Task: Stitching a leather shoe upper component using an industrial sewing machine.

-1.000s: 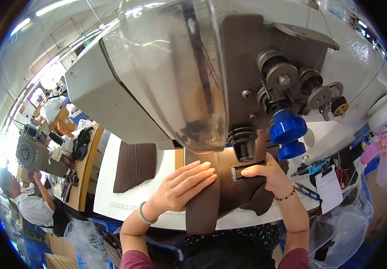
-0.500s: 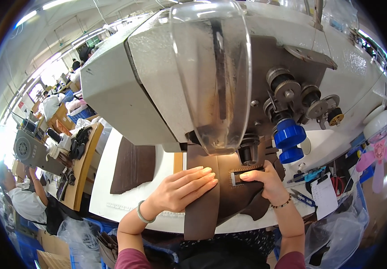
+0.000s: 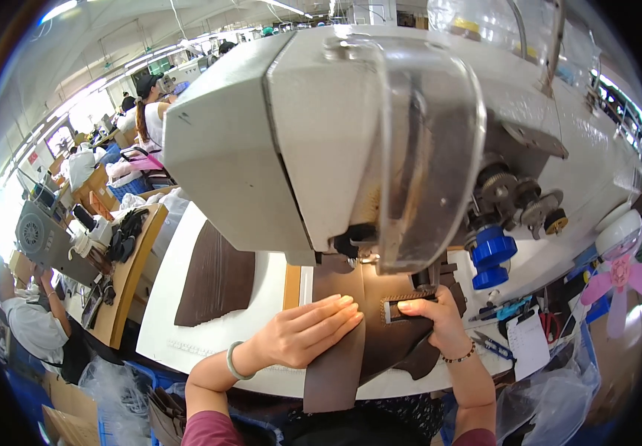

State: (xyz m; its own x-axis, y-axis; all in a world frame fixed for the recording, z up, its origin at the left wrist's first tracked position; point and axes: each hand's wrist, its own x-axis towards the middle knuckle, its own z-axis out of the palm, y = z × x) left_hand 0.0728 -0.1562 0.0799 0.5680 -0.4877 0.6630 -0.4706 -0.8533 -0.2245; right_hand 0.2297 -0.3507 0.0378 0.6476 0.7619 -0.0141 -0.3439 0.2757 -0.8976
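Note:
A brown leather piece (image 3: 334,383) lies under the head of a large pale sewing machine (image 3: 224,149). My left hand (image 3: 295,338) rests flat on its left part, fingers stretched out and close together. At a stitched rectangular opening (image 3: 393,311) in the leather, my right hand (image 3: 443,325) grips the piece; the thumb reaches across the opening from the right, while the other fingers are mostly hidden. A lamp lights the leather between the hands. The clear guard (image 3: 436,171) and the machine head partly hide the needle area.
Another dark brown leather piece (image 3: 217,279) lies left on the white table (image 3: 180,338). To the right are scissors (image 3: 551,325), blue-handled snips (image 3: 495,348), a paper sheet (image 3: 527,340) and a pink fan (image 3: 618,275). A co-worker (image 3: 31,327) is at a machine on the left.
My view has shifted, so the machine head appears farther right and lower. Both hands keep nearly the same hold on the leather, which shows little movement.

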